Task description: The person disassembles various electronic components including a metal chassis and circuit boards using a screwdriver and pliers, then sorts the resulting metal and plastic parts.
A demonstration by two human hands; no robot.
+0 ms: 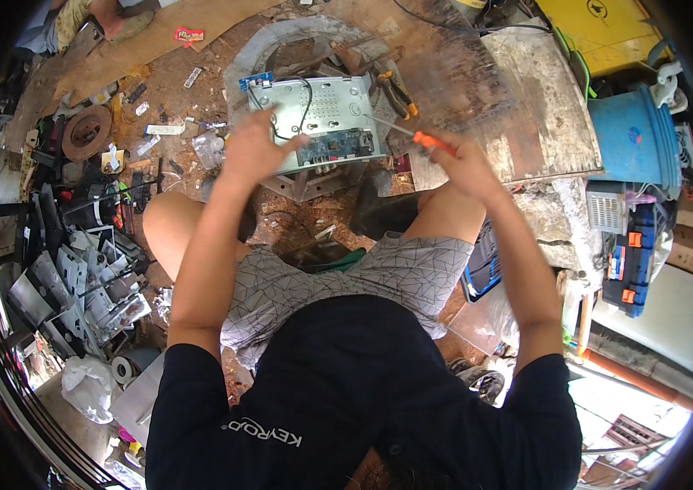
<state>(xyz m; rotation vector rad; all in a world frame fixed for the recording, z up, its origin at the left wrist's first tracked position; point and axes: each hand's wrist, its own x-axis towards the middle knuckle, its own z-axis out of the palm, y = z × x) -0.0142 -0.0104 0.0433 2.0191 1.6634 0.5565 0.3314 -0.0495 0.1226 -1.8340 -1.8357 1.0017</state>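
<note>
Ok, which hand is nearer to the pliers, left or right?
Right. The right hand, holding a screwdriver, is to the lower right of the pliers; the left hand is farther off, over the left side of the metal case.

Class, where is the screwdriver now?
In the head view, the orange-handled screwdriver is above and right of centre, in the right hand, pointing left toward the metal case.

The left hand is blurring and covering the left side of the case; I'm not making out whether it's touching the cables. The right hand is hiding the rear of the screwdriver, whose tip is looking too fine to place, touching or hovering. Another person is running out of view above, and the dark rim is cutting off the yellow box.
</note>
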